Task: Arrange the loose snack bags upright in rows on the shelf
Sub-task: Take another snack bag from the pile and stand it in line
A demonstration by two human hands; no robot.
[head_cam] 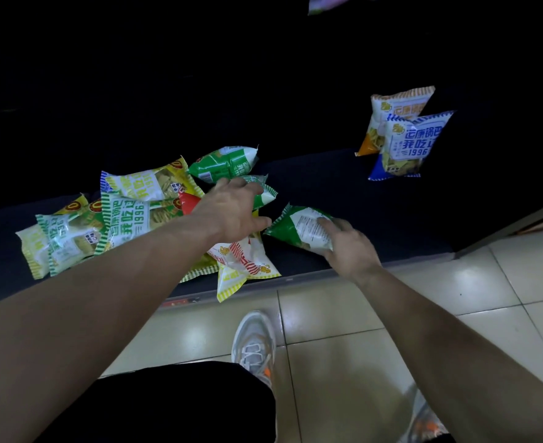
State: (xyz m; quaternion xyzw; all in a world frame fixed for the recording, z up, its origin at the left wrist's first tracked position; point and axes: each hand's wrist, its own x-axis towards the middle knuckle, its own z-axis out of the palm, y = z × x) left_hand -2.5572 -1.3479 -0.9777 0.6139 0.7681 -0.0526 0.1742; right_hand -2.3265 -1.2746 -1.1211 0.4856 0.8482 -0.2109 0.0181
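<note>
A heap of loose snack bags [126,215] lies flat on the dark shelf [343,193] at left and centre. My left hand [232,209] reaches over the heap, its fingers curled on a green-and-white bag [265,195]. My right hand [347,244] grips another green bag [295,227] lying back side up near the shelf's front edge. A red-striped bag [248,257] and a yellow-striped bag [228,282] lie under my left wrist. At the right, a blue bag [407,145] stands upright in front of an orange bag [394,107].
The shelf's front edge [295,278] runs low above a pale tiled floor [391,330]. My shoe [254,343] stands just in front of it. Dark bare shelf surface lies between the heap and the two standing bags. A shelf upright [519,219] bounds the right side.
</note>
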